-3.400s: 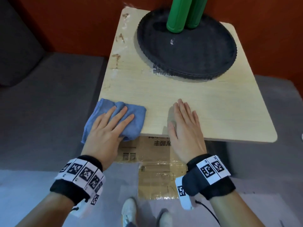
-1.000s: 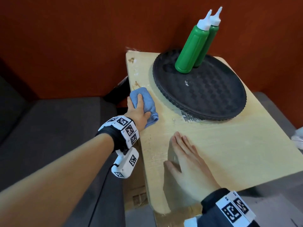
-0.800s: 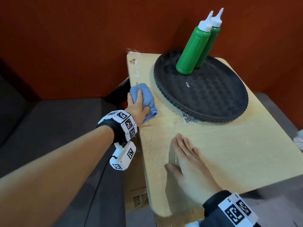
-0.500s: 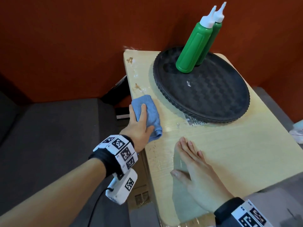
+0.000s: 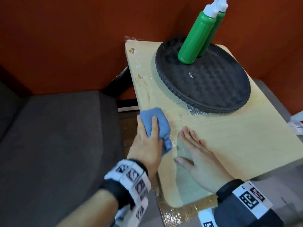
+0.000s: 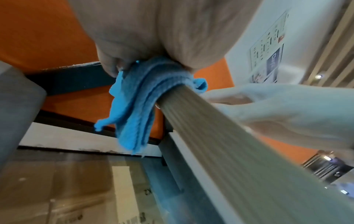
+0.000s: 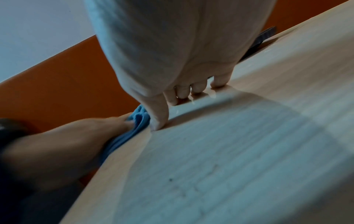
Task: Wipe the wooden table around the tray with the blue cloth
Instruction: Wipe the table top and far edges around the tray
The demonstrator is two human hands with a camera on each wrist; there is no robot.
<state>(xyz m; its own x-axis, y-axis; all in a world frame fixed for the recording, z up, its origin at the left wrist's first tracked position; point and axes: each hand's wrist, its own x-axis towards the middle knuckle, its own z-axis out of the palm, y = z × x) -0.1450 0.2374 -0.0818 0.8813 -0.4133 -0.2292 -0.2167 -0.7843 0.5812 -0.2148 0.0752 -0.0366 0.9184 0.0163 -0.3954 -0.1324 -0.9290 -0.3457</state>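
Observation:
The light wooden table (image 5: 229, 136) carries a round black tray (image 5: 213, 86) at its far side. My left hand (image 5: 146, 136) grips the bunched blue cloth (image 5: 157, 118) at the table's left edge, thumb on top. In the left wrist view the blue cloth (image 6: 134, 106) hangs over the table's edge (image 6: 220, 151). Just right of the cloth, my right hand (image 5: 195, 149) lies flat on the wood with straight fingers (image 7: 182, 92) and holds nothing. Brown stains (image 5: 141, 80) mark the wood left of the tray, beyond the cloth.
Two green squeeze bottles (image 5: 195, 36) stand on the tray's far part. A red wall (image 5: 73, 38) backs the table. A grey seat (image 5: 57, 136) lies to the left, below table height. A taped cardboard box (image 5: 177, 212) sits under the near edge.
My left hand has slid the cloth along the left edge toward me, from beside the tray to just left of my right hand. The right hand has stayed flat in place.

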